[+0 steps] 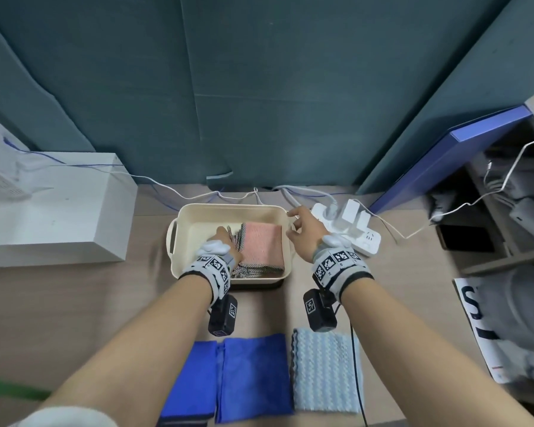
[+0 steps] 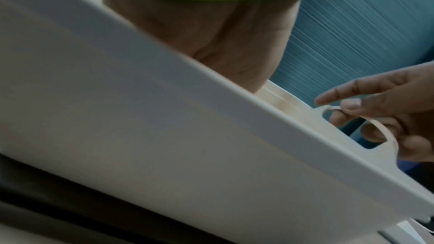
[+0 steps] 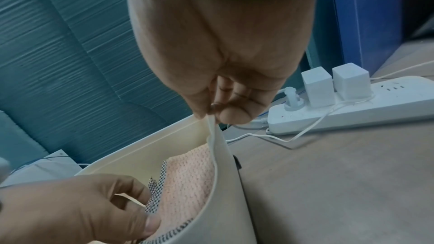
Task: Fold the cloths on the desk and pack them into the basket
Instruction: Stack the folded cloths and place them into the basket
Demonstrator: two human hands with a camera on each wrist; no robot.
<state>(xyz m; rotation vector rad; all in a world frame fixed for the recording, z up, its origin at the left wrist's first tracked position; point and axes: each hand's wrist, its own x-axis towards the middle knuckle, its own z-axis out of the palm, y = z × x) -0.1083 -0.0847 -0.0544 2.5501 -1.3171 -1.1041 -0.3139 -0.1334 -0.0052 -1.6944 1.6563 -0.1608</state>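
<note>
A cream basket stands mid-desk and holds a folded pink cloth and a black-and-white checked cloth. My left hand reaches down inside the basket, its fingers and thumb curled on the checked cloth's edge. In the left wrist view the basket wall hides those fingers. My right hand pinches the basket's right handle between thumb and fingers. On the near desk edge lie two folded blue cloths and a folded light-blue cloth.
A white power strip with plugs and cables lies just right of the basket. A white box sits at the left. A blue board leans at the back right, beside a cluttered shelf. Teal panels form the back wall.
</note>
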